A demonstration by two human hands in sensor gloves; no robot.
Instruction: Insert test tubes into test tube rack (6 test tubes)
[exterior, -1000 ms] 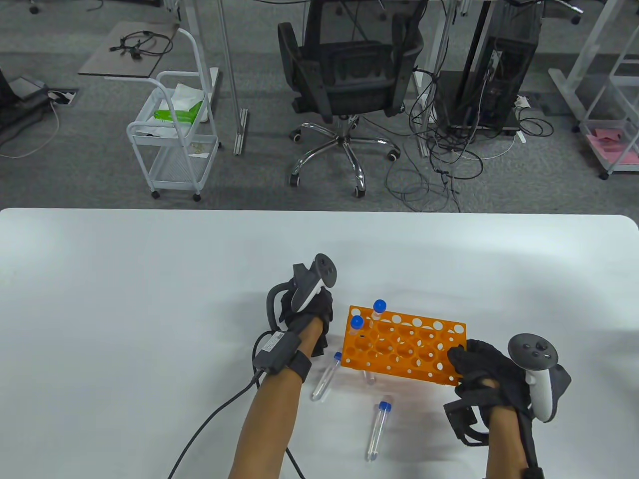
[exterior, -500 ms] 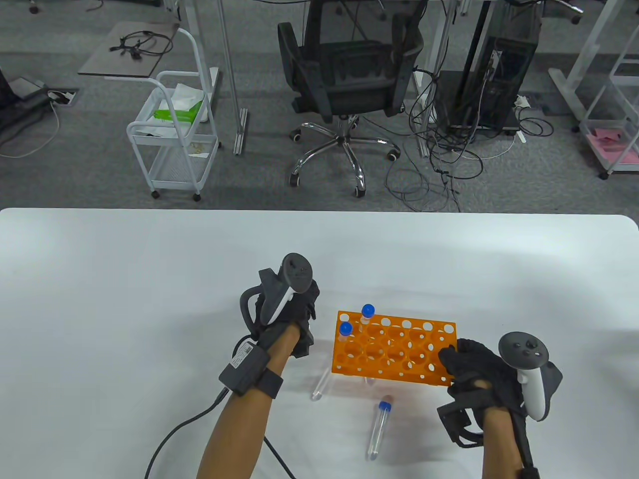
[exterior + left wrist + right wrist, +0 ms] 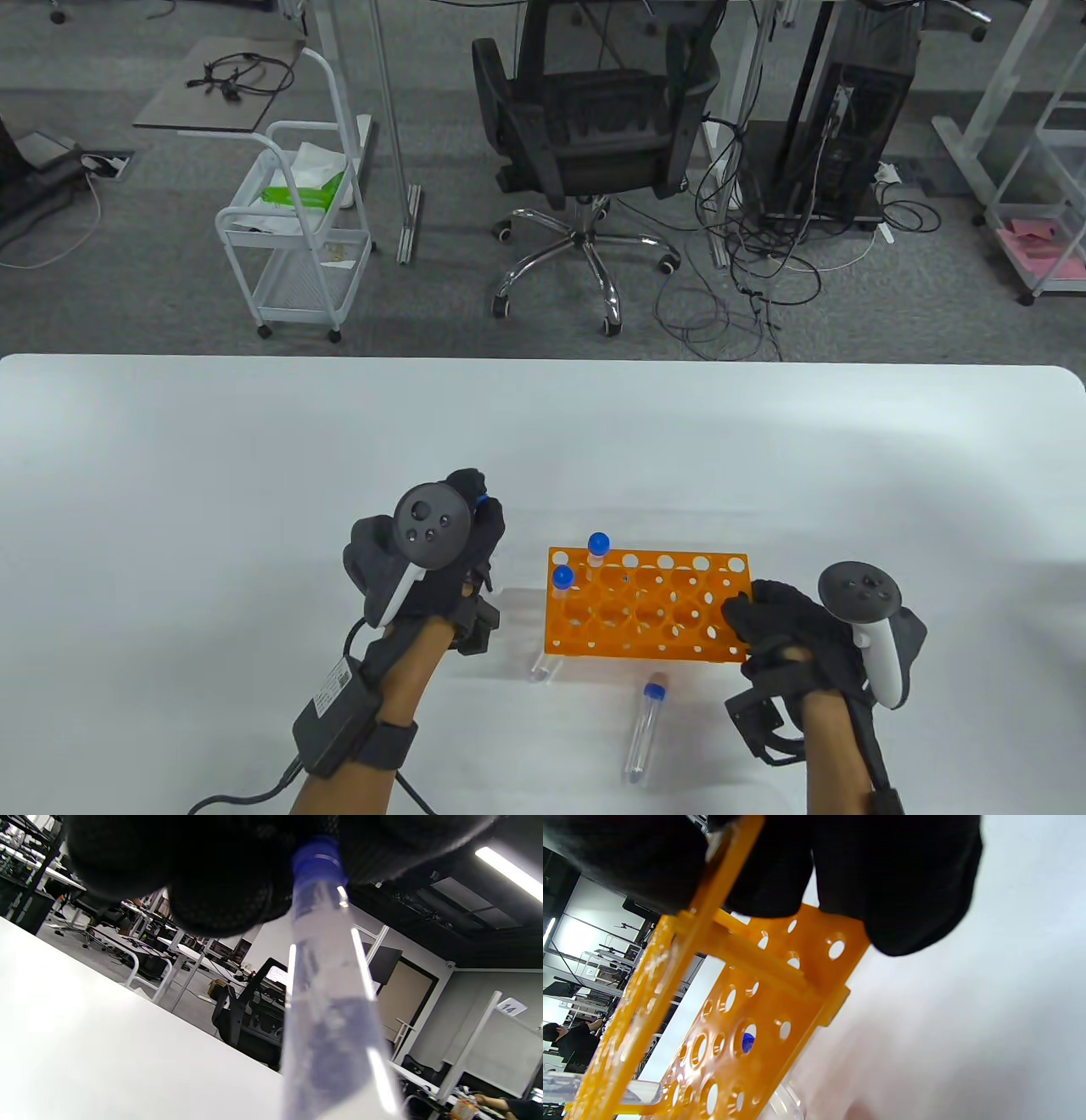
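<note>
The orange test tube rack (image 3: 649,607) sits at the front middle of the table. Two blue-capped tubes stand in its left end, one behind (image 3: 598,545) and one in front (image 3: 562,579). My right hand (image 3: 747,613) grips the rack's right end; in the right wrist view the fingers (image 3: 840,866) clamp the rack's edge (image 3: 746,1005). My left hand (image 3: 475,514), left of the rack, holds a clear tube by its blue cap end (image 3: 481,501). In the left wrist view that tube (image 3: 331,1005) hangs from the fingers (image 3: 220,878) over the table.
One capped tube (image 3: 642,722) lies on the white table (image 3: 212,509) in front of the rack. Another tube (image 3: 541,671) lies at the rack's front left corner, partly hidden under it. An office chair and a cart stand beyond the far edge.
My right hand has drawn the rack left and toward the front edge, over a lying tube. My left hand has moved left and nearer and turned, so the tracker faces up.
</note>
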